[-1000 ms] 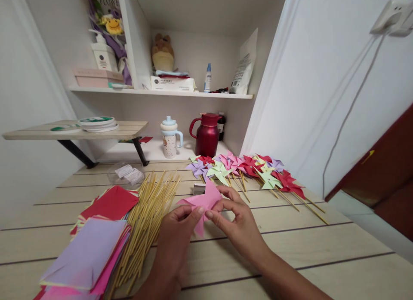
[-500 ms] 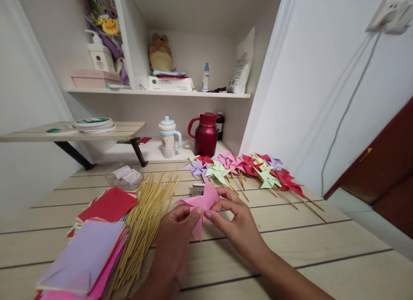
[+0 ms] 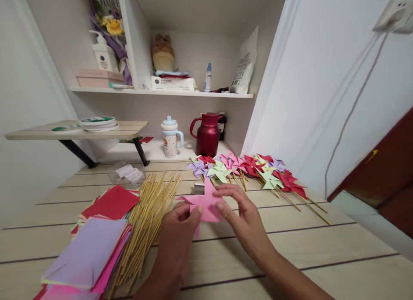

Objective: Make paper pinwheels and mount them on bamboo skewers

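A pink paper pinwheel [image 3: 208, 207] is held up above the table in front of me. My left hand [image 3: 180, 225] pinches its left and lower part between thumb and fingers. At its right side, my right hand [image 3: 241, 214] has thumb and index finger on the paper's edge, with the other fingers curled behind. The right part of the pinwheel lies spread out rather than folded to the middle. Just behind the paper is a small grey-and-dark object [image 3: 199, 188], partly hidden. Left of my left hand lie many thin wooden sticks [image 3: 145, 222].
Stacked coloured paper squares [image 3: 87, 250] lie at the left, with a clear container [image 3: 127, 175] behind. Finished pinwheels on sticks [image 3: 269, 179] lie at the back right. A small raised shelf [image 3: 132, 130] bears tape rolls [image 3: 98, 123]. A cup [image 3: 170, 141] and red jug [image 3: 208, 139] stand behind.
My right thumb and index finger have moved from the pinwheel's middle out to its right edge. Its right part has opened outward. My left hand keeps its pinch.
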The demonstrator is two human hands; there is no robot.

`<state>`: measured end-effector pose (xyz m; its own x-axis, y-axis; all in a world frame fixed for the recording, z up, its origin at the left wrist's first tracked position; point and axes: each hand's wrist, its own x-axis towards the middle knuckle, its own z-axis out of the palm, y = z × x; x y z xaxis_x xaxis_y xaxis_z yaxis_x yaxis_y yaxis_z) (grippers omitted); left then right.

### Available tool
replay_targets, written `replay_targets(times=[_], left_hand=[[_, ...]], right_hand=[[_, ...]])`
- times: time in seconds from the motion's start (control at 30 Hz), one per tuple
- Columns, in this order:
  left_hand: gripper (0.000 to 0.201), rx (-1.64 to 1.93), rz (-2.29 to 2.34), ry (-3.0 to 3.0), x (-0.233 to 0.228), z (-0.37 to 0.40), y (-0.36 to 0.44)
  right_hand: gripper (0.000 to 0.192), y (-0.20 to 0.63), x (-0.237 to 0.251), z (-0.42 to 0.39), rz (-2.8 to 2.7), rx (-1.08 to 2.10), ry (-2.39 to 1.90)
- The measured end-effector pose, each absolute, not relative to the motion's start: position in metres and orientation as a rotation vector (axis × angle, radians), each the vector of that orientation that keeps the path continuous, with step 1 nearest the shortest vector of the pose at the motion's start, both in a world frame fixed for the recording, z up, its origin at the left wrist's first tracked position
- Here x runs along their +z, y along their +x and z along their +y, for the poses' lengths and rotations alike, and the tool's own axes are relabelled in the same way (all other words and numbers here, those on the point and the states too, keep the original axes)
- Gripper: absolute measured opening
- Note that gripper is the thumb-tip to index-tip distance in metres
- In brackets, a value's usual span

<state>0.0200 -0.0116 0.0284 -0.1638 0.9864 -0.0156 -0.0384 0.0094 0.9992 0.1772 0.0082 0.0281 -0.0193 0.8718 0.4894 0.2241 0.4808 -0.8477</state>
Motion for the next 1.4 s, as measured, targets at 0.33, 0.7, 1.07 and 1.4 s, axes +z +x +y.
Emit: replay_targets(times=[0.33,0.7,1.07,1.4], left_hand=[[0.018,1.416,1.393,1.651,0.034,-0.010,0.022],[0.016,1.398,1.464,1.914,0.026,-0.010,0.021],[0.025,1.675,1.441,1.639,0.029,-0.012,0.021],[0.061,1.365,1.295,0.886,0.010,0.004,0.024]], right_hand=[[0.073,0.193,0.038,0.012,-1.478,1.192,-1.016],[0.012,0.193,0.035,0.012,-1.630,0.958,-1.047],[0.026,0.181,0.031,0.010,-1.207,1.308,-0.986],[0.025,0.175,0.030,0.014,-0.723,1.380,-0.771]])
